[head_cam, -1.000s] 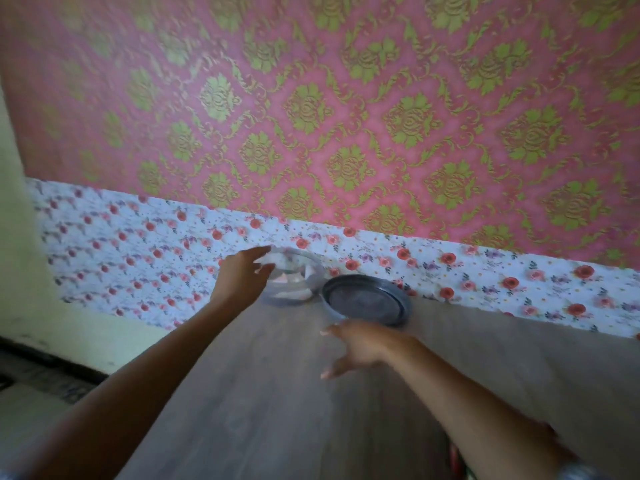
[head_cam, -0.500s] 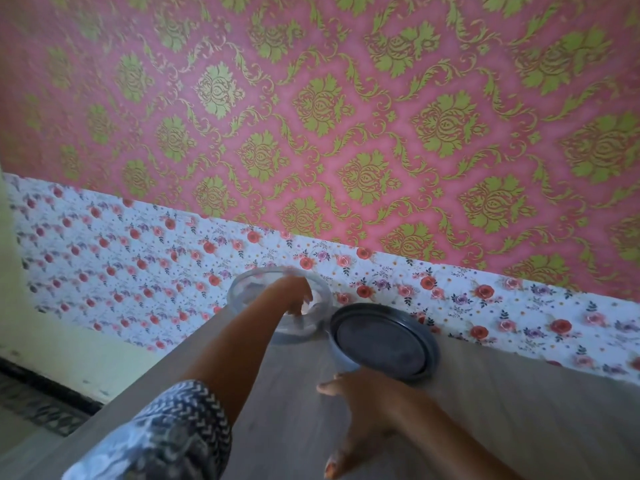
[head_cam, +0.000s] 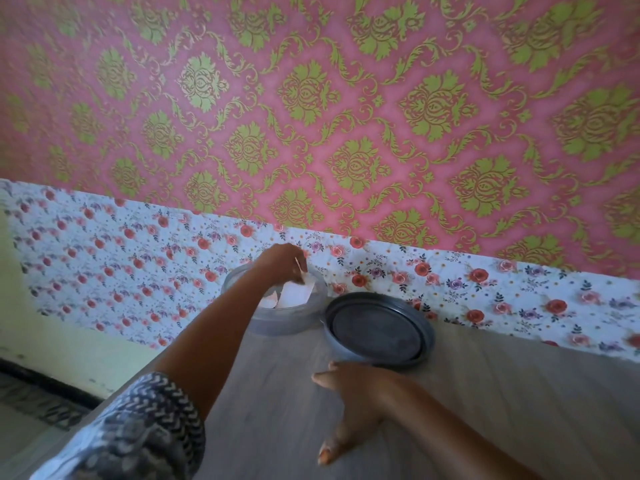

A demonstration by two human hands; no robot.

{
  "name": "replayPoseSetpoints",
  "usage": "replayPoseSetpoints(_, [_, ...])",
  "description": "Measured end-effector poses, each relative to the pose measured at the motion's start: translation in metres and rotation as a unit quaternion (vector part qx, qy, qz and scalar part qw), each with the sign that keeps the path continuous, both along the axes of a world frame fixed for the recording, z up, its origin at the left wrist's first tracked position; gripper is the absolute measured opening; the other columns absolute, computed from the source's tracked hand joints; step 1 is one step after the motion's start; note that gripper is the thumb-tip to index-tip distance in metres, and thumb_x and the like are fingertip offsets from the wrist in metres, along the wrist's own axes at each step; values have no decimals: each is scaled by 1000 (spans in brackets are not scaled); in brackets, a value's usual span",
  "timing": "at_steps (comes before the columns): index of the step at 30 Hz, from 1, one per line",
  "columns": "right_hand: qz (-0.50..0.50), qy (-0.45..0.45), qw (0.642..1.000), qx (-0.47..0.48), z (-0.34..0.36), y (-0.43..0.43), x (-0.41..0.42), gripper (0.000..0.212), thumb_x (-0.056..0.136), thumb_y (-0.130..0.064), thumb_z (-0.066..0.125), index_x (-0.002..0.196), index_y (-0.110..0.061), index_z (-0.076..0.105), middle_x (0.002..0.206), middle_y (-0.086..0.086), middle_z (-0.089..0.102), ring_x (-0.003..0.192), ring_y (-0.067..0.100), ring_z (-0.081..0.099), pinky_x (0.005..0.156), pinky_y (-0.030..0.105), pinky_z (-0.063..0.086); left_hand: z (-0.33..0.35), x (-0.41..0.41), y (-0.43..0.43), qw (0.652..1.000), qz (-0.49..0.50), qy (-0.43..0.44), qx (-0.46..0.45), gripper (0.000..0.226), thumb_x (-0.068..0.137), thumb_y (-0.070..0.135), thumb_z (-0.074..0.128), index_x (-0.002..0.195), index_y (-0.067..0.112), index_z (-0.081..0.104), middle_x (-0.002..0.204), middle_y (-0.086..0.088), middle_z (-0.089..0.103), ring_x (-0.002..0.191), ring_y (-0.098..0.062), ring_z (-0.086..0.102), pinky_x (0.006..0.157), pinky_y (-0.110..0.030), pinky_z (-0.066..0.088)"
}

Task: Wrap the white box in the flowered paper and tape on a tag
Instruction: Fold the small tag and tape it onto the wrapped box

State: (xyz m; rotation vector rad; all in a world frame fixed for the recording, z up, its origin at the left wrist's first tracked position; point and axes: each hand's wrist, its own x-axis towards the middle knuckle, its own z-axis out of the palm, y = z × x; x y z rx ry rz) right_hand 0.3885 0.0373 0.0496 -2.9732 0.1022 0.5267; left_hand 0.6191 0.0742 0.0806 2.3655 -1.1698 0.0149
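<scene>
A clear round tub (head_cam: 277,325) stands at the far edge of the wooden table (head_cam: 502,410), with white paper tags (head_cam: 292,296) inside. My left hand (head_cam: 282,261) reaches over the tub's rim, its fingertips pinched on the top of one white tag. My right hand (head_cam: 353,400) lies flat on the table in front of the tub's lid, fingers spread, holding nothing. Neither the white box nor a loose sheet of flowered paper is in view.
The tub's dark grey lid (head_cam: 377,332) lies to the right of the tub, touching it. Behind both is the wall, with a white flowered band (head_cam: 485,289) below pink and green wallpaper. The table's left edge drops to the floor (head_cam: 31,403).
My left hand has gone from the tub's left rim into the tub and closed on a white tag. My right hand has settled flat on the table. The view has moved closer.
</scene>
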Motion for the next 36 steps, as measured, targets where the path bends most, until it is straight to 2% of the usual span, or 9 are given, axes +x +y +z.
replayPoseSetpoints(7, [-20, -54, 994, 94, -3, -1, -24, 84, 74, -38, 77, 143, -13, 36, 151, 6, 33, 137, 18, 34, 109, 22, 24, 70, -53, 25, 977, -24, -22, -210, 25, 71, 12, 79, 92, 7, 69, 82, -5, 67, 66, -7, 58, 56, -16, 41])
replayPoseSetpoints(10, [-97, -134, 961, 223, 7, -13, -49, 54, 73, -31, 78, 123, -21, 59, 127, 3, 60, 108, 14, 59, 95, 23, 42, 104, -102, 37, 969, -101, 4, -228, 23, 66, 12, 83, 82, 11, 66, 64, 6, 64, 44, 9, 53, 43, -6, 34])
replayPoseSetpoints(12, [-134, -248, 914, 293, 25, -15, -77, 26, 74, -24, 78, 96, -30, 63, 105, -4, 64, 90, 11, 60, 89, 32, 48, 116, -140, 47, 965, -154, 6, -214, 24, 63, 14, 84, 73, 20, 64, 55, 15, 63, 45, 8, 53, 46, -9, 38])
replayPoseSetpoints(17, [-205, -485, 721, 450, 84, 14, -185, 25, 75, -12, 69, 99, -12, 65, 84, -6, 70, 72, 0, 65, 65, 16, 53, 108, -238, 69, 955, -257, 32, -145, 26, 63, 15, 84, 71, 25, 61, 57, 15, 68, 55, 1, 60, 56, -16, 45])
replayPoseSetpoints(22, [-245, -520, 677, 459, 64, 47, -280, 16, 66, -5, 71, 81, -10, 69, 65, 0, 71, 58, 9, 66, 52, 19, 52, 72, -332, 90, 912, -356, 171, -112, 26, 59, 19, 83, 74, 20, 62, 57, 8, 69, 58, 2, 64, 56, -13, 47])
replayPoseSetpoints(26, [-304, -548, 631, 457, 32, 64, -321, 20, 73, 7, 65, 77, -12, 68, 63, -3, 71, 55, 5, 64, 49, 15, 50, 44, -372, 101, 870, -369, 295, -143, 32, 53, 22, 77, 81, 18, 62, 66, -5, 71, 70, -16, 66, 69, -38, 53])
replayPoseSetpoints(31, [-354, -595, 520, 500, -4, 85, -370, 21, 60, -29, 75, 77, -17, 74, 64, -6, 69, 62, 3, 65, 56, 18, 54, -4, -414, 116, 826, -372, 422, -40, 61, 54, 10, 89, 104, 16, 55, 90, -14, 72, 81, -23, 70, 67, -35, 57])
replayPoseSetpoints(34, [-382, -594, 467, 532, -20, 96, -388, 49, 45, -49, 84, 80, -17, 75, 72, 2, 73, 65, 9, 68, 58, 21, 55, -21, -433, 122, 822, -352, 445, -49, 52, 61, 2, 83, 100, 19, 53, 78, -10, 73, 70, -16, 69, 55, -26, 54])
replayPoseSetpoints(36, [-396, -589, 424, 563, -27, 101, -397, 39, 48, -39, 81, 78, -15, 75, 70, 5, 72, 62, 10, 67, 58, 21, 55, -22, -445, 125, 819, -326, 463, -97, 43, 69, -11, 72, 93, 17, 51, 68, -4, 72, 56, -8, 65, 43, -17, 47])
